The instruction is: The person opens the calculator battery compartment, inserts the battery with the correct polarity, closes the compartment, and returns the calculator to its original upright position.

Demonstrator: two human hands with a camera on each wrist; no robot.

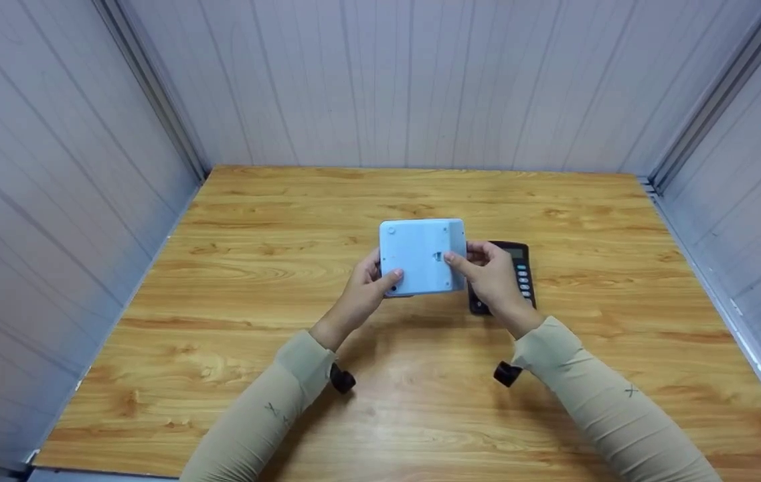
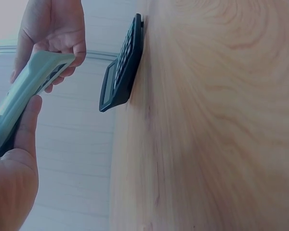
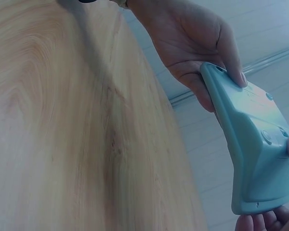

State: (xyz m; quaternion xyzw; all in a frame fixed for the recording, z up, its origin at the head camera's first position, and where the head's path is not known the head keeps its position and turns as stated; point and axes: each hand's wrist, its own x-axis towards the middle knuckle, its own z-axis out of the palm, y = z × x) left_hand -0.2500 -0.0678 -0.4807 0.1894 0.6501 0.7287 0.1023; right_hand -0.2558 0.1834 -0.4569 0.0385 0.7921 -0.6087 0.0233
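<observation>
A light-blue calculator (image 1: 420, 251) is held above the table with its back facing up. Small screw holes and a battery-cover latch (image 1: 438, 256) show on that back. My left hand (image 1: 367, 284) grips its left side, thumb on the near left corner and fingers underneath. My right hand (image 1: 495, 276) holds the right edge, its thumb beside the latch. In the left wrist view, a dark strip shows on the calculator's underside; its keys are hidden. Behind my right hand, a black calculator (image 1: 523, 274) lies face up on the table, partly covered by the hand.
The wooden table (image 1: 253, 254) has pale panel walls (image 1: 380, 80) at the back and both sides. A black wrist-camera piece (image 1: 342, 379) hangs under the left sleeve, another black piece (image 1: 506, 373) beside the right sleeve.
</observation>
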